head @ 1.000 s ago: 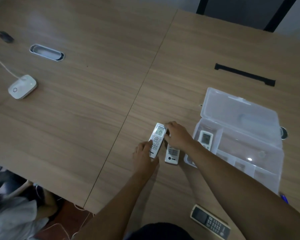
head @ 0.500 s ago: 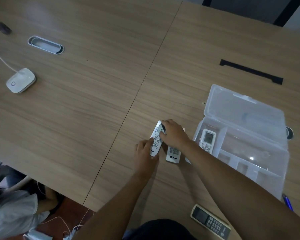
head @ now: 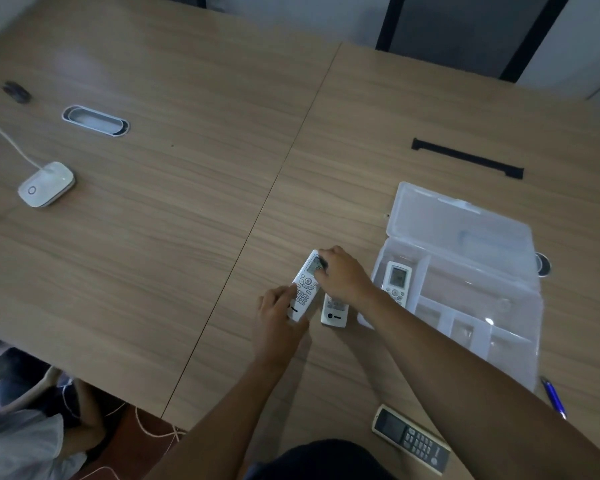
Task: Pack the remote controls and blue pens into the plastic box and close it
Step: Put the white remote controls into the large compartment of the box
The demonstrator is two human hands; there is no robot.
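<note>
Closest to the person, near the table's front edge, a dark remote control [head: 411, 439] with grey buttons lies flat on the wooden table [head: 153, 254]. Just to its right, a blue pen [head: 554, 397] lies by the near corner of the box, partly hidden behind the right arm.

A bit farther in, both hands are on one white remote control [head: 305, 287]. It has a small screen at the far end and buttons below. The left hand [head: 277, 315] grips its near end, with fingers curled around the side. The right hand [head: 343, 274] grips its far end, fingers over the screen. This remote looks tipped up a little on one side. Right beside it, a second white remote [head: 334, 312] lies flat on the table, and the right wrist covers its far half.

To the right sits the clear plastic box [head: 465, 327], open, with its lid [head: 461, 233] folded back flat on the table behind it. A third white remote [head: 397, 283] already lies in the left compartment of the box. The other compartments look bare.

Farther away, a thin black strip [head: 466, 163] lies past the lid. Far to the left are a small white device [head: 45, 184] with a cord, and an oval cable hole [head: 95, 120] in the table.
</note>
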